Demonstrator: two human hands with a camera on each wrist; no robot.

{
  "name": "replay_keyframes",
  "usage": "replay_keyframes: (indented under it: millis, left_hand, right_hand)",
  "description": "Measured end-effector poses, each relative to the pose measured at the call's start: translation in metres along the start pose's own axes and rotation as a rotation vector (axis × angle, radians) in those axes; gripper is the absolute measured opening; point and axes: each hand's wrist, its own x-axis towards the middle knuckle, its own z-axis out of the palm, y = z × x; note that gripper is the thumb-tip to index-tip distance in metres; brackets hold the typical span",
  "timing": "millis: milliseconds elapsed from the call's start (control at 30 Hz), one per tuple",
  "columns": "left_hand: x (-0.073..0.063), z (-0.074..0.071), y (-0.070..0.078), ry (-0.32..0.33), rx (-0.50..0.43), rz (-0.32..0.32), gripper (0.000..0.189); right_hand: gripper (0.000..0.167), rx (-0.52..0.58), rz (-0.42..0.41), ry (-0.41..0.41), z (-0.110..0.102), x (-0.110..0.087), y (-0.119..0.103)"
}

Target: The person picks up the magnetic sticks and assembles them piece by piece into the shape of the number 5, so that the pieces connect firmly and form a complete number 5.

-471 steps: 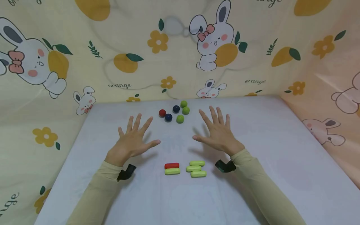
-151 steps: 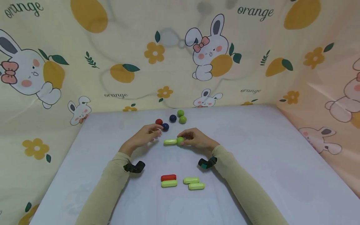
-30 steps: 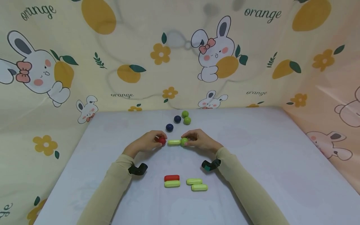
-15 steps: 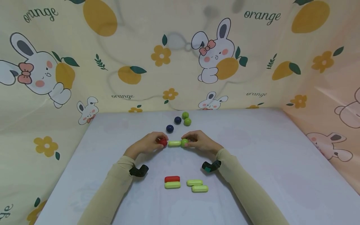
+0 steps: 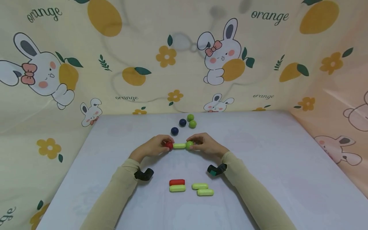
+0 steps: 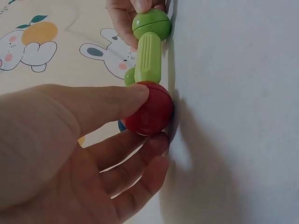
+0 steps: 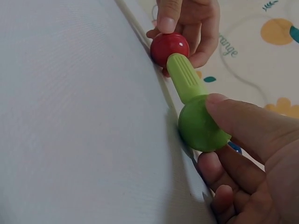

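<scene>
Left hand (image 5: 156, 145) at the left end of the ribbed light-green rod (image 5: 179, 146), thumb and fingertips pinching the red ball (image 5: 169, 146); ball meets the rod's left end, depth of seating can't be told. Rod lies crosswise, not itself gripped, between the two balls. On its right end, the grooved green ball (image 5: 189, 145), pinched by thumb and fingers of the right hand (image 5: 207, 144). Step in hand, by my reading: red ball being pushed onto the rod while the right hand braces the far end. Next move probably calls for a straight, even squeeze along the rod's length; off-axis force could cock the joint or roll the piece. Other pieces, left to right: nearer dark-blue ball (image 5: 174, 131) beyond the rod's left end, close past the left fingertips, likeliest to be nudged; red rod (image 5: 177, 182) on the person's side of the rod, a light-green rod (image 5: 177, 188) alongside it; farther dark-blue ball (image 5: 182, 122) beyond the rod; two loose green balls (image 5: 192, 124) past its right end; two staggered light-green rods (image 5: 205, 192) on the person's side, off to its right. Nothing seen wedged at the joint.
</scene>
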Motion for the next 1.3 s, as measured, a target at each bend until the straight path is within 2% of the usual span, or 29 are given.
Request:
replay_keyframes:
  millis: [500,1000,1300]
  left_hand:
    - [0.0009,0.0000,0.0010,-0.001,-0.020,-0.024,0.029]
    - [-0.0003,-0.0004,-0.0003,-0.005,-0.024,0.002,0.029]
    - [0.0010,0.0000,-0.0010,0.007,-0.022,-0.023,0.031]
  right_hand:
    - [0.038,0.009,-0.024,0.012,-0.0010,-0.0005,0.0010]
    - [0.039,0.003,0.021,0.014,-0.0002,-0.0006,0.0000]
    - [0.037,-0.007,0.026,0.018,0.0000,-0.0013,-0.0023]
